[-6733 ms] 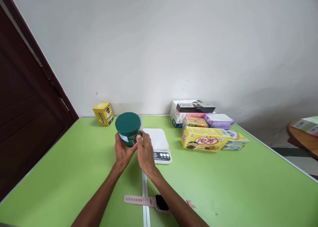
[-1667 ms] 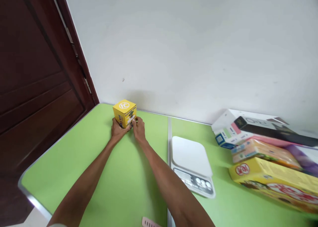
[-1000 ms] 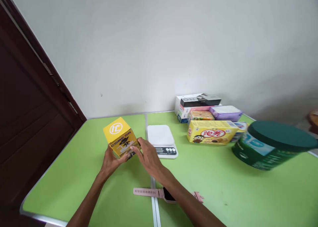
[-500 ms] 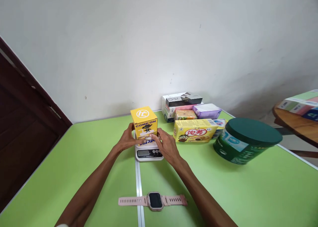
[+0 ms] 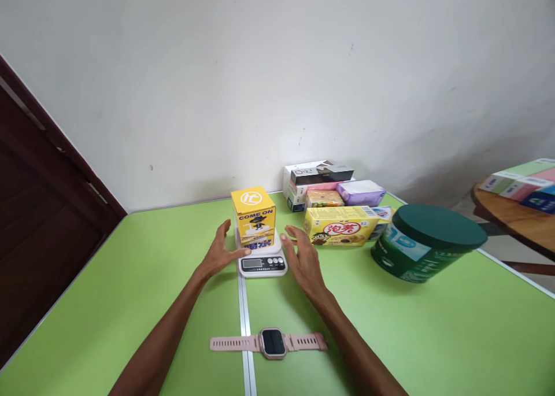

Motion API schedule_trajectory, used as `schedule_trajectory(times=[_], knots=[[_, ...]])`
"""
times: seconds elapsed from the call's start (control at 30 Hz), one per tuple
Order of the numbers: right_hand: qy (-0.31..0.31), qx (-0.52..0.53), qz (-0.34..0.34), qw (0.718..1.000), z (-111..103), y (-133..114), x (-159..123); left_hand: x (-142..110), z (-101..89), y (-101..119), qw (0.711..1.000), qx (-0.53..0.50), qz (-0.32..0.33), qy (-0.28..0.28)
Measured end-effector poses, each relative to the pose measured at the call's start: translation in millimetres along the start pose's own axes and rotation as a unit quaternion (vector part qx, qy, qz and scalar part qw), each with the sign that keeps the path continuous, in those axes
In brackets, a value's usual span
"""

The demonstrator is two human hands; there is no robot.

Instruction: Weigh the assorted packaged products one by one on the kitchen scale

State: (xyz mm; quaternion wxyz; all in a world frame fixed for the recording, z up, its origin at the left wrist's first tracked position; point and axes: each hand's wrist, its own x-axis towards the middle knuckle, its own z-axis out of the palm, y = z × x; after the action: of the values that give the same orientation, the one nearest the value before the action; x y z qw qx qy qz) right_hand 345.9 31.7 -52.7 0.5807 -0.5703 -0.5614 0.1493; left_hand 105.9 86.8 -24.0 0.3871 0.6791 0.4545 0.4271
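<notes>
Resting on a white scale (image 5: 262,265) is a yellow cube-shaped box (image 5: 255,217) marked "COME ON". The left hand (image 5: 220,252) lies just beside it, thumb and fingers spread apart; whether the thumb tip touches the scale or box cannot be told. The right hand (image 5: 307,261), fingers loosely curved and thumb parted from them, is separated from the box by a gap. Nearer the viewer, a pink-strapped watch (image 5: 273,343) lies flat across the seam of the green table (image 5: 151,280). To the right, a yellow carton (image 5: 340,226) stands before a purple-and-white pack (image 5: 361,193), near a dark green lidded tub (image 5: 427,245).
</notes>
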Motion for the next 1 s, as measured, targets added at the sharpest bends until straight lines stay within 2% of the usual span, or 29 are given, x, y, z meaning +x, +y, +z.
schedule_trajectory(times=[0.13, 0.23, 0.3, 0.5, 0.77, 0.9, 1.0], knots=[[0.033, 0.024, 0.052, 0.998, -3, 14, -22, -34, 13.8, -21, 0.991, -0.084, -0.065, 0.075], [0.044, 0.028, 0.092, 0.994, -2, 22, -28, -42, 20.6, -32, 0.978, -0.126, -0.091, 0.142], [0.043, 0.024, 0.106, 0.993, -1, 25, -28, -41, 21.5, -36, 0.973, -0.137, -0.103, 0.153], [0.033, 0.001, 0.087, 0.996, -1, 25, -26, -41, 18.8, -38, 0.978, -0.108, -0.102, 0.146], [0.028, 0.001, 0.078, 0.997, -1, 23, -28, -48, 19.3, -30, 0.988, -0.069, -0.067, 0.125], [0.054, -0.012, 0.01, 0.998, 2, 16, -26, -43, 20.2, -14, 0.995, -0.038, -0.022, 0.087], [0.062, -0.025, -0.047, 0.997, 7, 7, -19, -23, 20.6, 4, 0.998, 0.004, 0.01, 0.06]])
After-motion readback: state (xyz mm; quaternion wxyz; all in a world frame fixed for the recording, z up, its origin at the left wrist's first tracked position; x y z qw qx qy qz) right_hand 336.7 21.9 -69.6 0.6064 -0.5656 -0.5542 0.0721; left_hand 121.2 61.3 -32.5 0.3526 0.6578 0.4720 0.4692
